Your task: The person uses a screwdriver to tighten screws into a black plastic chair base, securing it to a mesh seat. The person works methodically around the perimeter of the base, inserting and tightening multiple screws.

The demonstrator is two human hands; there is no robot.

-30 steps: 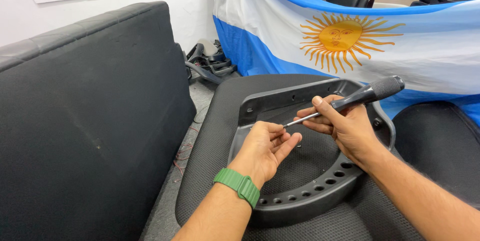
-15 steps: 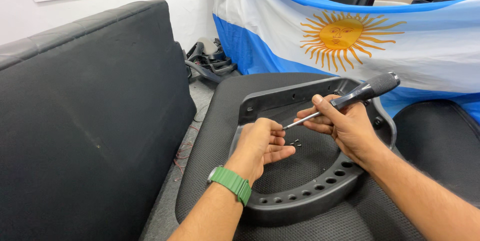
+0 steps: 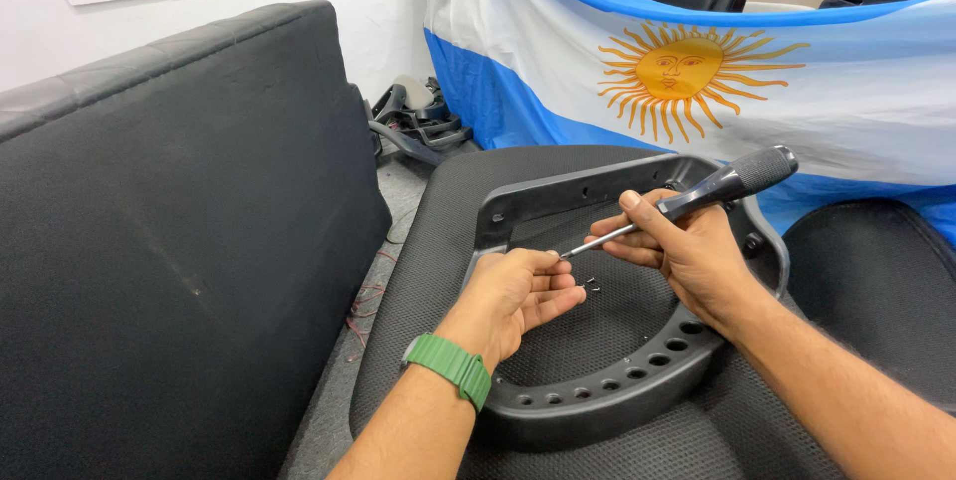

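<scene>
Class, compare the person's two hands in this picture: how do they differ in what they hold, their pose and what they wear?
The right hand grips a screwdriver by its dark handle; the left hand holds no tool, fingers curled at the screwdriver's tip. The left wrist wears a green band; the right wrist is bare. Both hover over the black plastic frame.

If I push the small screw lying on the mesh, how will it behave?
The small screw looks tiny and light, so it would probably skid or roll easily. The mesh seat is textured, which may slow it. It could be hard to pinch, lying beside the left hand.
</scene>
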